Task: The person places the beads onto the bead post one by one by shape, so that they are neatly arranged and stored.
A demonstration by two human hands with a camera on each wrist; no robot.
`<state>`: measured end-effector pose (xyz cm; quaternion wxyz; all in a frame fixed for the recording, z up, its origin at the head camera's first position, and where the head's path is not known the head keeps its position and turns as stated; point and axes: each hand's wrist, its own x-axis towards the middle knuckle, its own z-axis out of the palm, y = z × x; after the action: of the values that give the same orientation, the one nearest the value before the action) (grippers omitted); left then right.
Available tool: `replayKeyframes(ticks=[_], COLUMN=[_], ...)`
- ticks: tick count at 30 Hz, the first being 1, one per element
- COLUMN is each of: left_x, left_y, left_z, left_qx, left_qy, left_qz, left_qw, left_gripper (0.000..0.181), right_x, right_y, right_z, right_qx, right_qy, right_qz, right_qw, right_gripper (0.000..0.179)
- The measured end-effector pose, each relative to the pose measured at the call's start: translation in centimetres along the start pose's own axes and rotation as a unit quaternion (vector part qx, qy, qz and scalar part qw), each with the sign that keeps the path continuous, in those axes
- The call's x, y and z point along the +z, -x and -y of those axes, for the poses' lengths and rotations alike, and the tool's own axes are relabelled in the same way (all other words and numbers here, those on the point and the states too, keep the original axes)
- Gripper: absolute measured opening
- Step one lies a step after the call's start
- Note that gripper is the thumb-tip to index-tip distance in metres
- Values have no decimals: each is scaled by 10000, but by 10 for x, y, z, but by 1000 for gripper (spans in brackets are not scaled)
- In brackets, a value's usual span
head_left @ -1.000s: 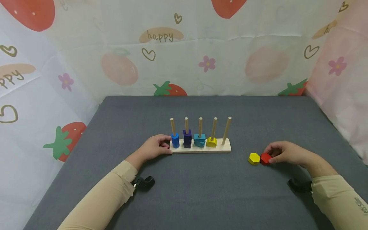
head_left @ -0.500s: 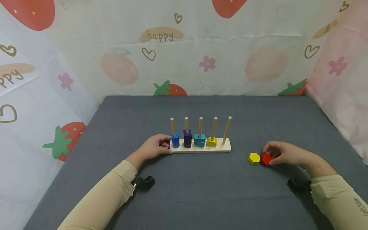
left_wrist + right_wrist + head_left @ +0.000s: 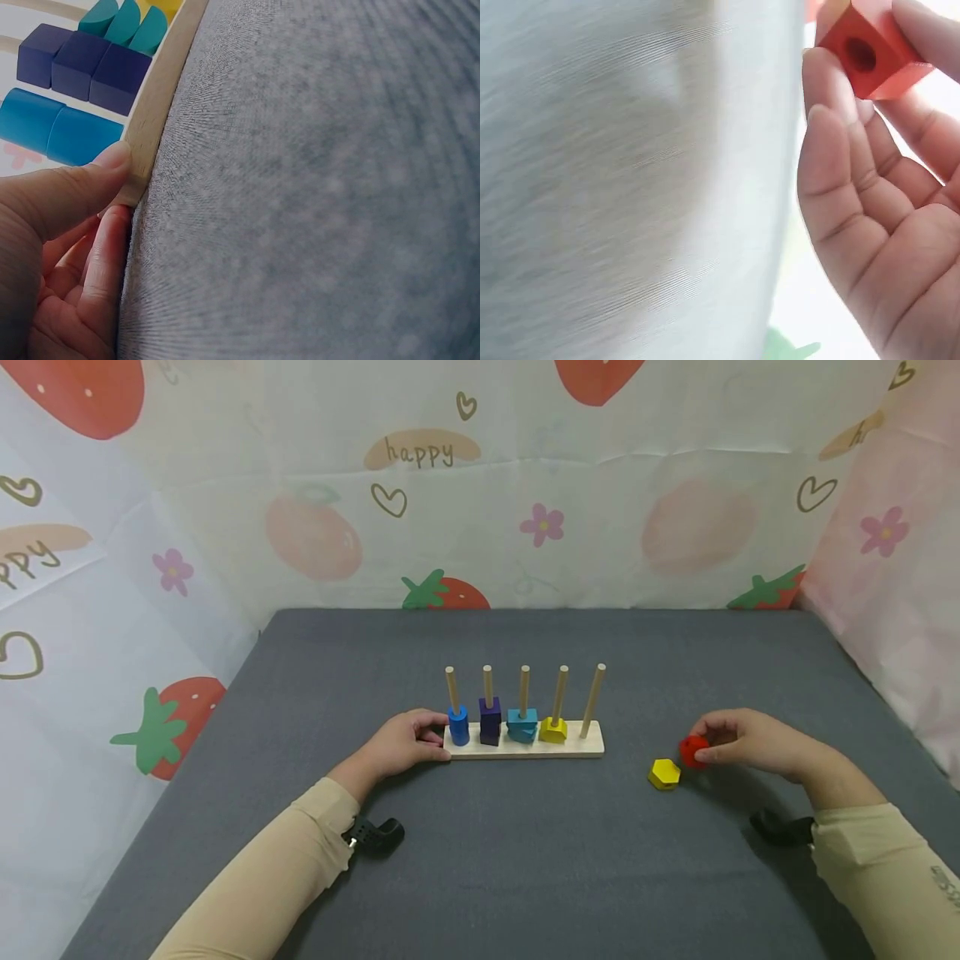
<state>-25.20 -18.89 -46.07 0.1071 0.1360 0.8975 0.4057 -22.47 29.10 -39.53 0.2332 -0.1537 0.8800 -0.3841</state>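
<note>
My left hand [image 3: 405,744] grips the left end of a wooden peg board [image 3: 472,751], thumb at its front corner in the left wrist view. Blue cylinders [image 3: 458,727], dark purple cubes [image 3: 490,722], teal half-round blocks [image 3: 522,726] and a yellow block [image 3: 553,730] sit on its pegs from left to right; the rightmost peg [image 3: 593,700] is bare. My right hand [image 3: 757,745] pinches a red block [image 3: 877,49] between thumb and fingers, raised over the cloth. A dark hole shows in one face of the block. Just below it lies a yellow hexagonal block [image 3: 664,774].
Grey cloth [image 3: 525,860] covers the table. A pale printed curtain [image 3: 480,485] stands along the back and both sides. Black wrist straps with a curved part [image 3: 378,835] sit at both cuffs.
My right hand has picked the red block up off the cloth, away from the yellow hexagonal block, and moved it slightly toward the back. The left hand stays on the peg board.
</note>
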Motion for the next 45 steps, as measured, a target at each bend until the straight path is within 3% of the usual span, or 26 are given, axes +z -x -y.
replayKeyframes(ticks=[7,16,24,33,45], left_x=[1,0,1,1,1], left_y=[-1,0,0,0,1], left_z=[1,0,1,0,-1], left_qx=[-15,37,54,54,32], left_qy=[37,38,57,117,120], left_qz=[2,-12,1,7,-12], left_qw=[10000,10000,10000,9999,9999], left_gripper=[51,51,51,53,52], right_x=[-10,-17,-7,7,25], right_y=[-6,-22,-39,-54,-71], right_z=[35,78,110,139,151], right_qx=[-356,-777,-1049,-1423,-1420], right_qy=[-16,491,143,-145,-284], right_qz=[-554,-1122,-1708,-1518,-1259], right_qw=[9978,9894,9796,9780,9814], right_gripper=[33,34,24,23,24])
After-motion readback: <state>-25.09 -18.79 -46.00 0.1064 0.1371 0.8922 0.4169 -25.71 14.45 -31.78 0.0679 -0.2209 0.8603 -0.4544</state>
